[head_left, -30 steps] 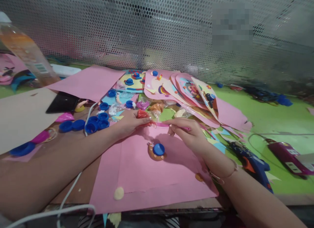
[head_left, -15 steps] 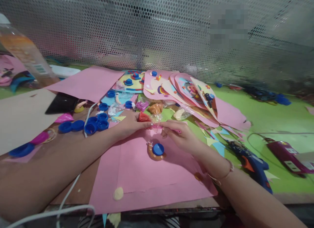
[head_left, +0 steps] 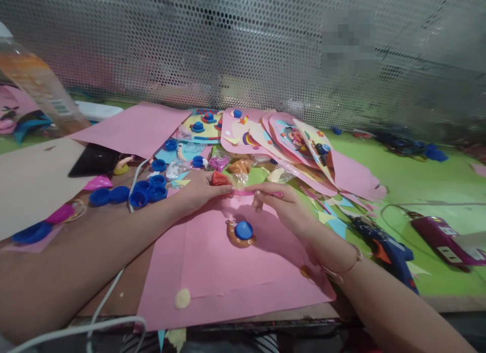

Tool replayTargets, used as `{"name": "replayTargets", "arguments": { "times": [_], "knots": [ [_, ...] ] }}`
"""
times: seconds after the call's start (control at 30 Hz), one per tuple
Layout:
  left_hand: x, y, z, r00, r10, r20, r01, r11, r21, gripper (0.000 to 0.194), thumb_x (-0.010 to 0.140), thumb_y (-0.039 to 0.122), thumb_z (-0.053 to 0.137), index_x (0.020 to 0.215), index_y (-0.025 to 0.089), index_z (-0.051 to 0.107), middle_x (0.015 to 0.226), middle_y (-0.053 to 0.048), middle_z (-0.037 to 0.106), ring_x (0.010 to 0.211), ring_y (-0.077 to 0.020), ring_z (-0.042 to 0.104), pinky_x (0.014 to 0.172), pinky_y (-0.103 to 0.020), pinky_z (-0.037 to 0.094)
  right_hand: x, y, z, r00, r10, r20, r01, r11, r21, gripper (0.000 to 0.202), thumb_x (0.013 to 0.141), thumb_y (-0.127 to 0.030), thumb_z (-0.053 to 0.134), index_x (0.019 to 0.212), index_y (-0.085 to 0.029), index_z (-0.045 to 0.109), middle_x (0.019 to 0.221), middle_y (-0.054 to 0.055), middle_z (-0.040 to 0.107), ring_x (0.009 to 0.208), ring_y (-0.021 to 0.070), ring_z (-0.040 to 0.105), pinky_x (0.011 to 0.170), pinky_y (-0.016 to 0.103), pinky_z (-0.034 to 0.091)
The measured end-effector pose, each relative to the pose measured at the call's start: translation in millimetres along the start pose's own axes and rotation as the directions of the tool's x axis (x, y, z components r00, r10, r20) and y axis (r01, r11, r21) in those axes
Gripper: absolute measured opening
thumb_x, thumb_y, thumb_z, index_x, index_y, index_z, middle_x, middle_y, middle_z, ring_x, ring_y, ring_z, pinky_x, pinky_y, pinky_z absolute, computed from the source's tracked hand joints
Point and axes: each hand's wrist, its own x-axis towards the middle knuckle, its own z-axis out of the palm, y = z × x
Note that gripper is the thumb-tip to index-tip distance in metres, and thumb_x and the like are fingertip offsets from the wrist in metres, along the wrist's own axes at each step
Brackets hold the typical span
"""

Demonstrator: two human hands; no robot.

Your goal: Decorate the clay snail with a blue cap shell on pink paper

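Above the pink sheet (head_left: 228, 272), my right hand (head_left: 283, 203) is closed around a thin pink plastic modelling tool (head_left: 279, 194), which points left. Its tip reaches the fingertips of my left hand (head_left: 203, 191), closed in a pinch; what they hold, if anything, is too small to make out. A bag of red clay (head_left: 220, 179) lies just behind my left fingers. Below both hands, a brown clay shape with small rings (head_left: 232, 235) lies on the sheet, a blue bottle cap (head_left: 243, 230) set in it. Near the sheet's front edge is a flat cream clay disc (head_left: 183, 298).
Several blue caps (head_left: 138, 195) lie left, beside a white cable (head_left: 133, 186). Behind are bagged clay (head_left: 240, 166) and decorated cards (head_left: 246, 132). On the right are a blue glue gun (head_left: 395, 257) and purple power strip (head_left: 436, 236). A bottle (head_left: 41, 84) stands far left.
My right hand has shifted and turned slightly, so more of the pink tool shows, lying flatter. My left hand stays in its pinch at nearly the same place.
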Motion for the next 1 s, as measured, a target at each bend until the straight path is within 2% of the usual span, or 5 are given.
{"name": "replayTargets", "arguments": {
  "times": [0.2, 0.43, 0.6, 0.8, 1.0],
  "knots": [
    [-0.3, 3.4, -0.2, 0.998, -0.061, -0.027, 0.057, 0.989, -0.134, 0.031, 0.053, 0.03, 0.079, 0.057, 0.014, 0.052, 0.05, 0.003, 0.053, 0.047, -0.0101, 0.052, 0.049, -0.027, 0.046, 1.4, -0.5, -11.1, 0.998, 0.019, -0.054, -0.014, 0.995, 0.098, 0.015, 0.081, -0.022, 0.056, 0.075, -0.016, 0.069, 0.06, 0.0, 0.062, 0.052, 0.0095, 0.057, 0.056, 0.026, 0.049],
    [2.0, -1.4, -0.5, 0.999, -0.042, -0.032, 0.038, 0.991, -0.126, 0.032, 0.051, 0.032, 0.08, 0.06, 0.014, 0.055, 0.052, 0.002, 0.055, 0.05, -0.0101, 0.052, 0.049, -0.025, 0.045, 2.4, -2.1, -8.7, 0.995, 0.073, -0.063, -0.061, 0.983, 0.176, 0.015, 0.078, -0.027, 0.061, 0.081, -0.018, 0.072, 0.058, -0.001, 0.06, 0.055, 0.0102, 0.057, 0.056, 0.027, 0.047],
    [-2.2, -0.3, 1.1, 1.0, 0.024, 0.002, -0.024, 1.0, 0.015, 0.027, 0.059, 0.028, 0.076, 0.054, 0.013, 0.055, 0.053, 0.003, 0.054, 0.052, -0.0081, 0.049, 0.051, -0.022, 0.042, 0.7, -3.4, -1.8, 0.996, 0.088, -0.031, -0.083, 0.989, 0.125, 0.014, 0.079, -0.024, 0.059, 0.083, -0.019, 0.071, 0.059, -0.001, 0.06, 0.056, 0.0108, 0.057, 0.059, 0.028, 0.048],
    [-8.7, 3.2, 3.3, 0.993, 0.018, 0.121, -0.035, 0.989, 0.142, 0.018, 0.067, 0.028, 0.073, 0.069, 0.012, 0.066, 0.068, -0.002, 0.064, 0.063, -0.0109, 0.055, 0.059, -0.023, 0.044, 0.2, -0.6, 10.8, 0.998, 0.064, -0.003, -0.064, 0.996, 0.064, 0.014, 0.078, -0.023, 0.057, 0.082, -0.024, 0.07, 0.06, -0.002, 0.062, 0.059, 0.0127, 0.059, 0.06, 0.029, 0.049],
    [-2.2, -0.4, 0.6, 1.0, 0.008, 0.014, -0.008, 1.0, 0.012, 0.017, 0.063, 0.022, 0.073, 0.06, 0.011, 0.06, 0.057, 0.0, 0.058, 0.052, -0.0088, 0.051, 0.05, -0.022, 0.042, -0.1, -4.9, -2.5, 0.995, 0.096, -0.035, -0.089, 0.981, 0.17, 0.013, 0.077, -0.021, 0.057, 0.075, -0.02, 0.07, 0.057, -0.002, 0.062, 0.054, 0.011, 0.057, 0.059, 0.029, 0.047]
  ]
}}
